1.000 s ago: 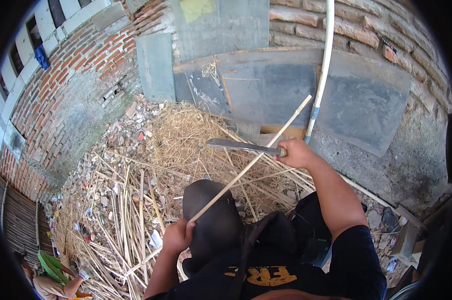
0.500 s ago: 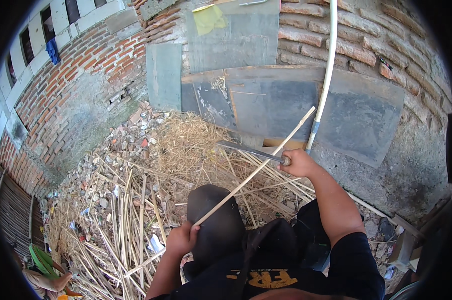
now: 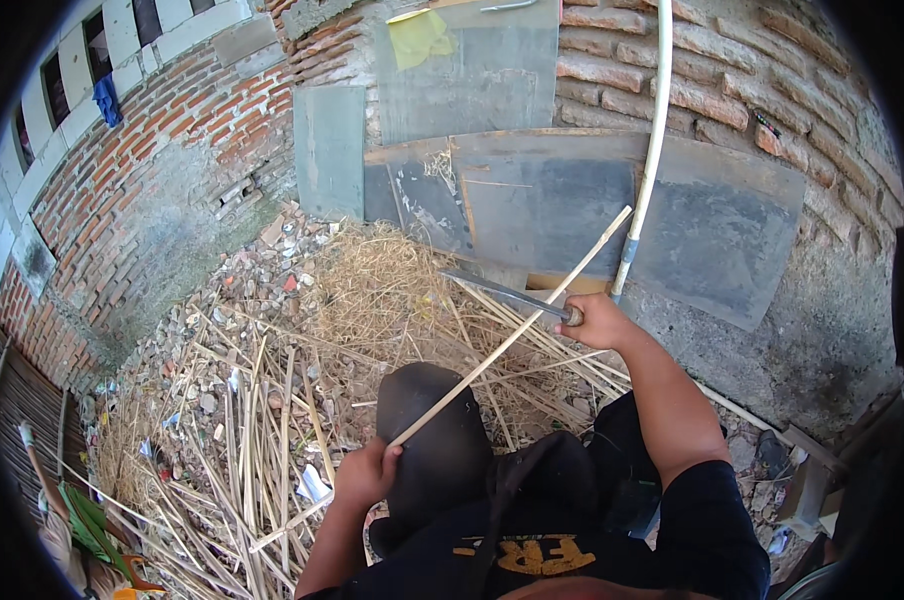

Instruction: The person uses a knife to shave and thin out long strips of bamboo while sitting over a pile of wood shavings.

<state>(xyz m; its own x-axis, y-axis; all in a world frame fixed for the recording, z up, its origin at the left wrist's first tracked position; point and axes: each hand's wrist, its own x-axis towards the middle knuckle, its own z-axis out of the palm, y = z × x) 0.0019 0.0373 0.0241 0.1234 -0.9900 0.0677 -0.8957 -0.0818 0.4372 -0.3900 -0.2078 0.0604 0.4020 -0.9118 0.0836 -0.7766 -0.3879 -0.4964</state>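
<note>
My left hand (image 3: 363,474) is closed around the lower end of a long pale bamboo stick (image 3: 472,375), beside my dark-clothed knee. The stick slants up and away to the right, its far end in front of the leaning boards. In my right hand (image 3: 596,322) is the wooden handle of a long-bladed knife (image 3: 502,292). Its grey blade points left and crosses the stick near my right fist. Whether the edge touches the stick, I cannot tell. Part of the handle is hidden by my fingers.
Many split bamboo strips (image 3: 262,450) lie over rubble at the left. A heap of dry shavings (image 3: 377,290) is ahead. Boards (image 3: 552,200) lean on the brick wall (image 3: 652,60), beside a white pipe (image 3: 657,130). Green and orange items (image 3: 92,525) are at the lower left.
The knife has shifted slightly right, and the stick's far end has risen a little. At the lower left edge, a thin, pale-tipped shape has come up beside the green item.
</note>
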